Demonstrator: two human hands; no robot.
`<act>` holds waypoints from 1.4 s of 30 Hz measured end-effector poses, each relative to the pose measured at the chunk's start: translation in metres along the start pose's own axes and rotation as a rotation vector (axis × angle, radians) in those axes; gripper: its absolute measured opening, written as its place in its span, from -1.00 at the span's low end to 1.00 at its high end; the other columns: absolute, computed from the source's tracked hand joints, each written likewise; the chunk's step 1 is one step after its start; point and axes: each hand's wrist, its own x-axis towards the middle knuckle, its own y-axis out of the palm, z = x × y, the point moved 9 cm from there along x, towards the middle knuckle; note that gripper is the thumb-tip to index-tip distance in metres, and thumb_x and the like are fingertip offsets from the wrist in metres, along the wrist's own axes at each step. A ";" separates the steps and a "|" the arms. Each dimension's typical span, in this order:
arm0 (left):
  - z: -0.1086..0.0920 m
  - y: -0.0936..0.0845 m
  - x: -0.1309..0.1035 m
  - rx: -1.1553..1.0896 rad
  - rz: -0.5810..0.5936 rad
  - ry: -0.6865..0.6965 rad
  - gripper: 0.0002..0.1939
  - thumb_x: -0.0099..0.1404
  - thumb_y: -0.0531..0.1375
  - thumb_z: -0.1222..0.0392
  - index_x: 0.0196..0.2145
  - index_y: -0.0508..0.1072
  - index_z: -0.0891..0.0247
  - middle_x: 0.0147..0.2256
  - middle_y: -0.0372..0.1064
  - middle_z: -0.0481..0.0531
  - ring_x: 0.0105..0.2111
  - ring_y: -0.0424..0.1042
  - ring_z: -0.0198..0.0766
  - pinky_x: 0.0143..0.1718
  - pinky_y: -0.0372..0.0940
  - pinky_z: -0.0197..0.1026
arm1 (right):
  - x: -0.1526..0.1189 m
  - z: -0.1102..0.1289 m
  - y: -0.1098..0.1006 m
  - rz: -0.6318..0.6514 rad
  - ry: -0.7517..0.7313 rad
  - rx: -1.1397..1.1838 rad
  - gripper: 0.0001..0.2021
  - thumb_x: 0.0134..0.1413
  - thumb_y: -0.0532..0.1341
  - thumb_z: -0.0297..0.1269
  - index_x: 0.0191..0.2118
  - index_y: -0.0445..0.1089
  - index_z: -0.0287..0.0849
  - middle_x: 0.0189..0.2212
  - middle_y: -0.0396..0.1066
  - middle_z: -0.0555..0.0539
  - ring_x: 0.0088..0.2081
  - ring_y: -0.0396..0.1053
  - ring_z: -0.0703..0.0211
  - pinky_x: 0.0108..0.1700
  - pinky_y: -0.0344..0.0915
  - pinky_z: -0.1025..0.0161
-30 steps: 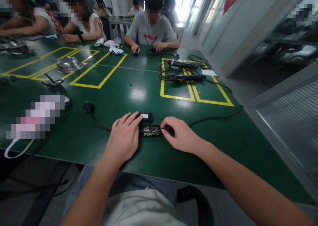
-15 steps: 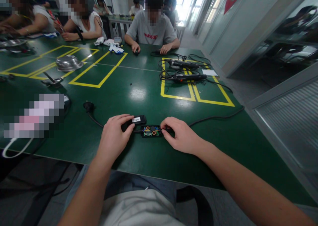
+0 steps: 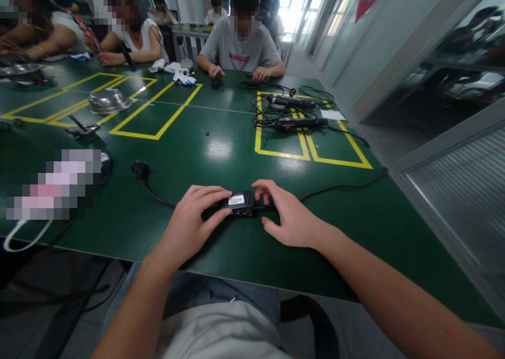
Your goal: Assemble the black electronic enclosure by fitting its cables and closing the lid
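Observation:
A black cover with a white label (image 3: pixel 237 200) is pinched between the thumb and fingers of my left hand (image 3: pixel 197 210). It lies over a small black case (image 3: pixel 248 213), whose circuit parts show only along the near edge. My right hand (image 3: pixel 287 214) is just right of the case with thumb and fingers apart, holding nothing, close above the black cable (image 3: pixel 343 186). On the left, the cable runs out past my left hand to a black plug (image 3: pixel 140 170) on the table.
Two black corded tools (image 3: pixel 302 122) lie at the back right inside yellow tape. A metal bowl (image 3: pixel 109 101) and a blurred pink-and-white object (image 3: pixel 57 183) are on the left. Across the green table (image 3: pixel 189 154) sits a person in a grey shirt (image 3: pixel 240 43).
My left hand has moved right and brought the cover over the case, hiding most of the circuit board. My right hand has let go at the cable end and its fingers have spread.

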 end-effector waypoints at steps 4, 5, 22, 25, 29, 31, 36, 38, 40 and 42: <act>-0.005 0.007 -0.001 -0.008 0.048 0.042 -0.73 0.57 0.29 0.06 0.13 0.69 0.10 0.06 0.69 0.13 0.06 0.55 -0.02 0.17 0.53 0.09 | 0.001 0.004 0.000 -0.005 -0.018 -0.026 -0.39 0.17 0.35 -0.34 0.32 0.26 -0.05 0.02 0.53 -0.19 -0.04 0.51 -0.09 0.03 0.49 -0.07; -0.005 0.008 -0.001 -0.007 0.052 0.048 -0.74 0.58 0.29 0.07 0.12 0.69 0.10 0.06 0.69 0.13 0.06 0.55 -0.02 0.17 0.52 0.09 | 0.001 0.004 0.001 -0.004 -0.022 -0.034 -0.44 0.20 0.36 -0.32 0.29 0.30 -0.06 0.01 0.53 -0.19 -0.04 0.51 -0.10 0.02 0.50 -0.06; -0.009 0.016 -0.002 0.014 0.092 0.106 -0.74 0.54 0.35 0.19 0.14 0.66 0.14 0.07 0.69 0.10 0.06 0.54 -0.06 0.19 0.50 0.04 | 0.005 -0.001 0.003 0.006 -0.040 -0.078 -0.76 0.35 0.43 -0.30 0.06 0.51 -0.15 -0.04 0.58 -0.18 -0.03 0.52 -0.06 0.03 0.50 -0.03; -0.011 0.015 -0.002 0.042 0.069 0.134 -0.74 0.52 0.38 0.21 0.13 0.66 0.15 0.06 0.70 0.10 0.04 0.54 -0.05 0.16 0.51 0.05 | 0.005 0.001 0.004 -0.001 -0.055 -0.093 -0.76 0.34 0.44 -0.30 0.05 0.52 -0.14 -0.04 0.59 -0.18 -0.01 0.53 -0.08 0.03 0.50 -0.04; -0.010 0.016 -0.003 0.089 0.081 0.144 -0.72 0.50 0.41 0.20 0.13 0.65 0.14 0.06 0.70 0.09 0.02 0.55 -0.02 0.11 0.51 0.08 | 0.004 0.004 0.003 -0.013 -0.064 -0.132 -0.78 0.35 0.43 -0.28 0.03 0.52 -0.16 -0.06 0.60 -0.19 -0.05 0.52 -0.10 0.01 0.49 -0.05; -0.009 0.017 -0.002 0.100 0.095 0.130 -0.72 0.49 0.41 0.19 0.13 0.65 0.13 0.06 0.71 0.08 0.02 0.55 -0.02 0.10 0.51 0.08 | 0.004 0.005 0.003 -0.012 -0.064 -0.128 -0.79 0.36 0.43 -0.27 0.03 0.52 -0.16 -0.07 0.60 -0.19 -0.06 0.52 -0.08 0.01 0.49 -0.03; -0.007 0.018 0.001 0.161 0.149 0.062 -0.63 0.47 0.43 0.22 0.19 0.63 0.12 0.05 0.71 0.08 0.03 0.56 0.01 0.08 0.52 0.09 | 0.005 0.005 0.005 -0.013 -0.055 -0.128 -0.79 0.34 0.43 -0.30 0.02 0.51 -0.15 -0.08 0.59 -0.18 -0.06 0.52 -0.08 -0.02 0.47 0.00; -0.005 0.019 0.002 0.206 0.177 0.023 -0.52 0.47 0.42 0.23 0.30 0.57 0.14 0.07 0.70 0.12 0.04 0.58 0.03 0.08 0.53 0.10 | 0.005 0.004 0.006 -0.008 -0.040 -0.132 -0.79 0.32 0.44 -0.30 0.00 0.50 -0.15 -0.10 0.58 -0.18 -0.08 0.52 -0.07 -0.06 0.47 0.01; -0.005 0.020 0.003 0.235 0.210 -0.014 -0.44 0.49 0.40 0.23 0.39 0.49 0.18 0.11 0.68 0.15 0.04 0.60 0.03 0.11 0.53 0.10 | 0.006 0.003 0.007 -0.002 -0.020 -0.131 -0.79 0.31 0.44 -0.29 -0.02 0.50 -0.14 -0.11 0.58 -0.16 -0.10 0.52 -0.06 -0.08 0.46 0.02; -0.007 0.022 0.005 0.253 0.261 -0.039 -0.44 0.51 0.39 0.22 0.40 0.48 0.19 0.14 0.67 0.16 0.06 0.61 0.03 0.15 0.51 0.10 | 0.006 0.002 0.007 0.003 -0.008 -0.123 -0.79 0.31 0.44 -0.28 -0.02 0.49 -0.13 -0.11 0.57 -0.15 -0.11 0.52 -0.04 -0.08 0.46 0.03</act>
